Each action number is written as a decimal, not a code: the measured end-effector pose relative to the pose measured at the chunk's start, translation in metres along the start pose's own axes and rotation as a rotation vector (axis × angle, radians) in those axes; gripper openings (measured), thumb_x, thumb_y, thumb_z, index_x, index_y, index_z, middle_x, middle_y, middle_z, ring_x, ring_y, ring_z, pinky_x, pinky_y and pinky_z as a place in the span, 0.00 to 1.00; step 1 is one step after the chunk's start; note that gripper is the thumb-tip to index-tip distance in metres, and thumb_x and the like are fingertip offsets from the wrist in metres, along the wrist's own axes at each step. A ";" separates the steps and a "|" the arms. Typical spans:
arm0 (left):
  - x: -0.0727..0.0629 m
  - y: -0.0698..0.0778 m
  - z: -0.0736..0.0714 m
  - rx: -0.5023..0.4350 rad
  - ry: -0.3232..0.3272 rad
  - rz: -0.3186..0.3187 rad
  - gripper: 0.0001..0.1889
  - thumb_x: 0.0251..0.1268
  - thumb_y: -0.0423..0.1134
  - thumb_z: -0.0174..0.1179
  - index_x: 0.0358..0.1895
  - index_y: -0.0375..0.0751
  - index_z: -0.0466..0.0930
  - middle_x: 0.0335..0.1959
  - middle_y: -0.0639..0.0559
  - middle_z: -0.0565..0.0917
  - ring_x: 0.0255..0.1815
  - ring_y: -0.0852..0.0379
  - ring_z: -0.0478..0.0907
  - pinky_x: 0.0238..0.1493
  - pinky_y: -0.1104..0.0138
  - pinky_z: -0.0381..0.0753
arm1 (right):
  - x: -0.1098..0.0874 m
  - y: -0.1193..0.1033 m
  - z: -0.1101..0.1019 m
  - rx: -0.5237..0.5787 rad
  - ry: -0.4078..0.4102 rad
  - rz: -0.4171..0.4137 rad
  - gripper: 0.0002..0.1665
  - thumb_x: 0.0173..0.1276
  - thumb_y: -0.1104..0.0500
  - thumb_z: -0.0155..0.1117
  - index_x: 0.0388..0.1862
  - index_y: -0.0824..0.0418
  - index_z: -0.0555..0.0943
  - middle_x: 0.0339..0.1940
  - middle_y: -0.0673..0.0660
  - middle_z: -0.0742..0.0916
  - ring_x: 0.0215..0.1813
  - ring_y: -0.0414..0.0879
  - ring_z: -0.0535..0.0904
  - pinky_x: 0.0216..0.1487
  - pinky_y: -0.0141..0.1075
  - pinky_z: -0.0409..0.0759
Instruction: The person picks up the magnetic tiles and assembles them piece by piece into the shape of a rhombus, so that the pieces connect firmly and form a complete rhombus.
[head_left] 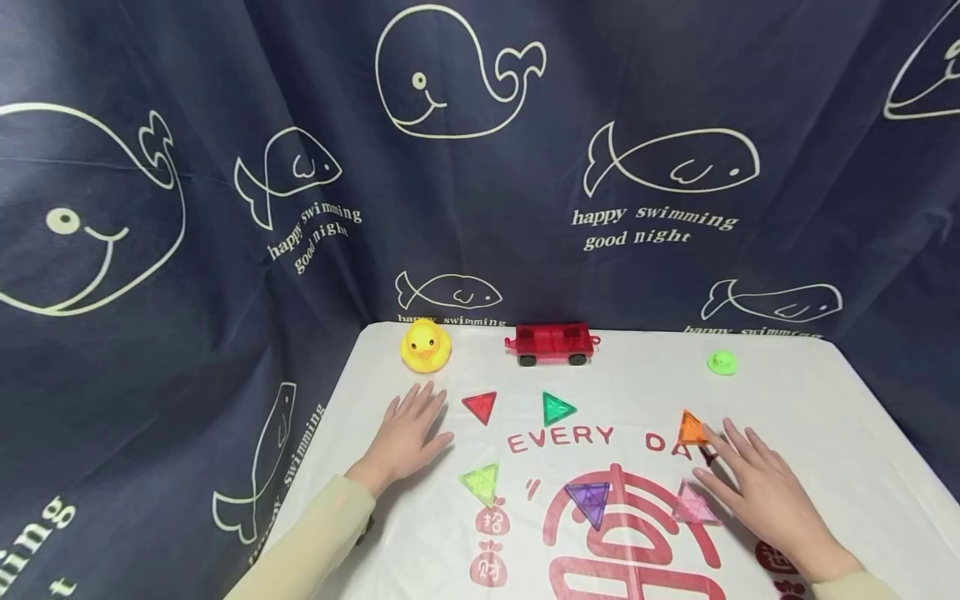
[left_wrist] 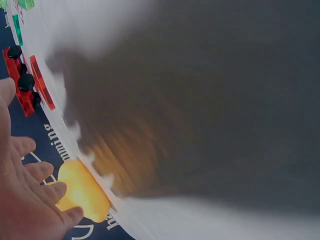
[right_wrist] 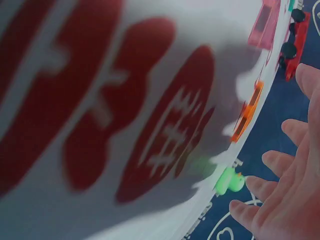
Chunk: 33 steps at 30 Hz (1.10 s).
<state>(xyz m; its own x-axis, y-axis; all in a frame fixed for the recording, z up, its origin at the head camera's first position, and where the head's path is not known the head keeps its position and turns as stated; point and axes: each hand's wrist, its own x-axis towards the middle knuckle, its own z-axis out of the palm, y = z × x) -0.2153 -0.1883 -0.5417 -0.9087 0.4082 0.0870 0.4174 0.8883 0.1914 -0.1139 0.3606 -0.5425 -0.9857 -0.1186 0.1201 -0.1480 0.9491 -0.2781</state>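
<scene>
My left hand [head_left: 406, 436], fingers spread and holding nothing, hovers at the table's left side, below a yellow rubber duck [head_left: 425, 347] and left of a red triangle tile [head_left: 481, 406]. My right hand [head_left: 763, 481] is likewise spread and without a thing in it, beside an orange triangle tile [head_left: 692, 428] and a pink triangle tile [head_left: 694, 504]. Between the hands lie a green triangle tile [head_left: 557, 407], a yellow-green triangle tile [head_left: 482, 483] and a purple triangle tile [head_left: 591, 502]. In the right wrist view the fingers [right_wrist: 277, 165] are straight and apart.
A red toy wagon [head_left: 553, 344] with black wheels stands at the table's back edge. Further right sits a small green duck [head_left: 722, 362]. The white cloth [head_left: 405, 533] has red print, and a dark blue curtain [head_left: 480, 200] hangs behind and beside the table.
</scene>
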 end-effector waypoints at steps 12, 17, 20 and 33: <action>0.025 0.025 0.005 -0.025 -0.011 0.039 0.37 0.77 0.56 0.59 0.80 0.41 0.64 0.80 0.40 0.64 0.79 0.41 0.62 0.74 0.44 0.64 | 0.024 -0.049 0.010 0.054 -0.015 -0.098 0.48 0.71 0.34 0.67 0.80 0.58 0.69 0.80 0.71 0.66 0.78 0.76 0.57 0.70 0.74 0.56; 0.038 0.034 0.011 -0.006 0.004 0.057 0.36 0.77 0.55 0.60 0.79 0.40 0.65 0.75 0.41 0.71 0.75 0.44 0.68 0.72 0.48 0.68 | 0.035 -0.078 0.015 0.060 -0.031 -0.177 0.45 0.71 0.35 0.67 0.80 0.55 0.71 0.80 0.67 0.68 0.79 0.73 0.59 0.72 0.71 0.58; 0.044 0.039 0.013 -0.001 0.016 0.063 0.35 0.76 0.54 0.62 0.78 0.40 0.67 0.70 0.42 0.76 0.71 0.45 0.71 0.69 0.49 0.71 | 0.040 -0.098 0.020 0.072 -0.052 -0.219 0.43 0.71 0.37 0.68 0.79 0.54 0.71 0.80 0.65 0.68 0.79 0.71 0.59 0.73 0.69 0.57; 0.052 0.052 0.020 0.027 0.035 0.083 0.30 0.74 0.49 0.64 0.71 0.36 0.74 0.62 0.43 0.79 0.62 0.45 0.75 0.63 0.50 0.76 | 0.056 -0.186 0.055 0.136 -0.147 -0.390 0.40 0.73 0.40 0.68 0.78 0.54 0.73 0.79 0.62 0.71 0.78 0.65 0.64 0.74 0.64 0.63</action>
<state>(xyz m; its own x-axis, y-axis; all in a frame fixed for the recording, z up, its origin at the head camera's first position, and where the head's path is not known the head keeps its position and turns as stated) -0.2410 -0.1163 -0.5466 -0.8704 0.4733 0.1356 0.4905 0.8575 0.1556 -0.1460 0.1616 -0.5367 -0.8537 -0.5097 0.1069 -0.5108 0.7793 -0.3630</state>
